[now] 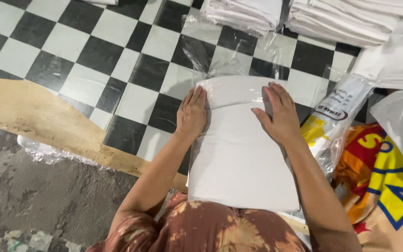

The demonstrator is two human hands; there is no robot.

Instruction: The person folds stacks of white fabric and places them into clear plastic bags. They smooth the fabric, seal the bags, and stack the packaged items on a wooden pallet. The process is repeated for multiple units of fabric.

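On the checkered floor point(131, 60), near its wooden front edge, lies a folded white cloth point(241, 158), flat and rectangular, its near end reaching the person's lap. The left hand point(192, 112) rests palm down on the cloth's far left corner, fingers straight and close together, clamped on nothing. The right hand point(278, 112) presses flat on the far right part of the cloth, fingers slightly spread and the thumb pointing inward toward the other hand. A clear plastic bag point(239, 56) lies crumpled just beyond the cloth's far end; the far edge of the cloth looks glossy, so it may sit partly inside the bag, though I cannot tell for sure. At the far edge of the floor lie stacks of folded white cloth point(341, 18). To the right, just beside the cloth, stands a printed plastic packet point(332, 126), and beyond it a colourful sack point(388, 182). A wooden board point(33, 116) borders the floor on the left.
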